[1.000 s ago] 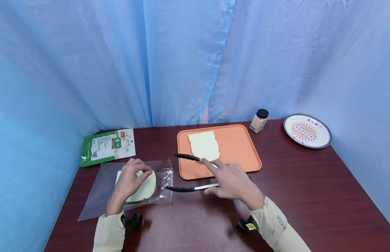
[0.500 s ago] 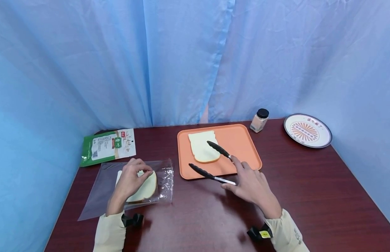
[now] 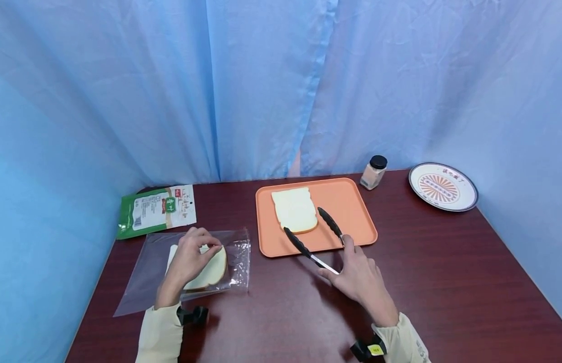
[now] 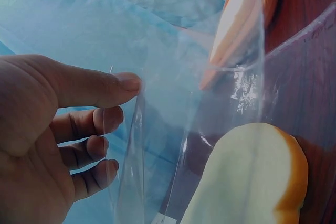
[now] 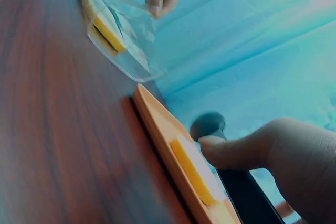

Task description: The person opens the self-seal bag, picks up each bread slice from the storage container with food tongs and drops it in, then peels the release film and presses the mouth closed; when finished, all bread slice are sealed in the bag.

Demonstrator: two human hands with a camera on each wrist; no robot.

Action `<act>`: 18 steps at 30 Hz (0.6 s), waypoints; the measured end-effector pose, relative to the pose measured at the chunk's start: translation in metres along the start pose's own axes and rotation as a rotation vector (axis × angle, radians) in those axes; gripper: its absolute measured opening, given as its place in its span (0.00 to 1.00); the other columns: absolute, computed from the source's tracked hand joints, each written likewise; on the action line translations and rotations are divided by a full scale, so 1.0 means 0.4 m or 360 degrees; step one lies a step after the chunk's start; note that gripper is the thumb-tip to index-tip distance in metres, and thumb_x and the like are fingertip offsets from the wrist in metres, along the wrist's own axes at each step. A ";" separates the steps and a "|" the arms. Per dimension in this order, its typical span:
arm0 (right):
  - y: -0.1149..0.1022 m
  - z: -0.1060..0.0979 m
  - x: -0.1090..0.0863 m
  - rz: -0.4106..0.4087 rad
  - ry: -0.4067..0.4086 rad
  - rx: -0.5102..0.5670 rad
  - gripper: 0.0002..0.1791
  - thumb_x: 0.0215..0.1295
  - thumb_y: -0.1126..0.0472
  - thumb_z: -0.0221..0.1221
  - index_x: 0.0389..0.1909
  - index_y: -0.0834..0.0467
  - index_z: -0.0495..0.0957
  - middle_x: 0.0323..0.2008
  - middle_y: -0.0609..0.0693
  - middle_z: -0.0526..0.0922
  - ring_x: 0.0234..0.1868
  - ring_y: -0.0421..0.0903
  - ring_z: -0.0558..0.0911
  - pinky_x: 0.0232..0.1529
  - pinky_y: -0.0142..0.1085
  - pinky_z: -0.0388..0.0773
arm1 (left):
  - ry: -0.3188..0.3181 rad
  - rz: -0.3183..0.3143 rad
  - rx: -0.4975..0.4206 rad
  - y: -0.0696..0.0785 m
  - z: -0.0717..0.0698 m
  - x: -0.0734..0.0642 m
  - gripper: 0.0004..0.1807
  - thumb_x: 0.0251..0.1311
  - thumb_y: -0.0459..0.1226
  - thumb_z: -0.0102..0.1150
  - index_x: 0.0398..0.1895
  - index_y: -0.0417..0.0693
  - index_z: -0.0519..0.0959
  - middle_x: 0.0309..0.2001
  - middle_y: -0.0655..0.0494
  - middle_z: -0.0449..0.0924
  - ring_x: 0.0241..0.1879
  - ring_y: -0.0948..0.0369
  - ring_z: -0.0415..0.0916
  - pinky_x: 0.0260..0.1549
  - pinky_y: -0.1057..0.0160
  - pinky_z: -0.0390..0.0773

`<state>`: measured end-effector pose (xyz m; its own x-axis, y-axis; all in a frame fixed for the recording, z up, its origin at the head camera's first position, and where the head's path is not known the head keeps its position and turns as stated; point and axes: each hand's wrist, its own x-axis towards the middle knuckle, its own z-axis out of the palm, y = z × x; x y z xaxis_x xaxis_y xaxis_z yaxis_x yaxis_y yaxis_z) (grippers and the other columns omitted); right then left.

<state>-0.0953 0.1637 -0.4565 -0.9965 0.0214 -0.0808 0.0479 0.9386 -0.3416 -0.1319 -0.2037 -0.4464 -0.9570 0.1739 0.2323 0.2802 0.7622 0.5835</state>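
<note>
My left hand (image 3: pixel 190 259) pinches the upper edge of a clear plastic bag (image 4: pixel 131 156) between thumb and index finger, lifting that layer. Inside the bag lies a slice of bread (image 3: pixel 210 275), partly hidden by the hand. My right hand (image 3: pixel 360 275) grips black-tipped metal tongs (image 3: pixel 298 243), their arms spread apart. A second slice of bread (image 3: pixel 295 209) lies flat on the orange tray (image 3: pixel 346 201). One tong tip overlaps its near left corner in the head view, and the other stands off its right side, over the tray.
A green and white pouch (image 3: pixel 156 209) lies behind the bag at the left. Behind the tray's right corner stands a small jar with a black lid (image 3: pixel 373 174). A patterned white plate (image 3: pixel 443 186) sits at the back right. Blue curtains (image 3: pixel 263 91) enclose the dark wooden table (image 3: pixel 281 322).
My right hand has carried the tongs rightward from near the bag to the tray, turning them so the tips point at the bread there. The left hand keeps its place on the bag.
</note>
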 end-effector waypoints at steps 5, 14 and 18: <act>-0.046 0.020 -0.008 0.0129 -0.0022 -0.0019 0.55 0.49 0.31 0.68 0.66 0.61 0.57 0.43 0.67 0.80 0.31 0.66 0.82 0.30 0.53 0.77 | -0.0002 -0.0009 0.0003 -0.002 0.000 -0.002 0.02 0.53 0.29 0.72 0.31 0.41 0.89 0.28 0.55 0.80 0.37 0.55 0.73 0.37 0.60 0.69; -0.113 0.036 -0.006 0.0237 0.0031 -0.0021 0.49 0.47 0.31 0.70 0.56 0.62 0.61 0.33 0.63 0.76 0.26 0.62 0.80 0.24 0.50 0.75 | -0.0011 -0.0018 0.0013 -0.001 0.003 0.001 0.02 0.54 0.29 0.71 0.30 0.42 0.89 0.28 0.55 0.80 0.37 0.58 0.71 0.40 0.58 0.68; -0.127 0.043 -0.003 0.0267 0.0032 -0.0021 0.47 0.48 0.32 0.70 0.52 0.63 0.61 0.29 0.61 0.74 0.23 0.59 0.79 0.21 0.48 0.73 | -0.0022 -0.0027 0.0007 -0.001 0.004 0.001 0.02 0.54 0.29 0.70 0.31 0.42 0.89 0.28 0.55 0.79 0.37 0.57 0.71 0.40 0.57 0.68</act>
<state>-0.0955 0.1100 -0.4551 -0.9757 0.1852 -0.1169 0.2132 0.9256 -0.3128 -0.1326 -0.2028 -0.4476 -0.9625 0.1693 0.2118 0.2635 0.7680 0.5837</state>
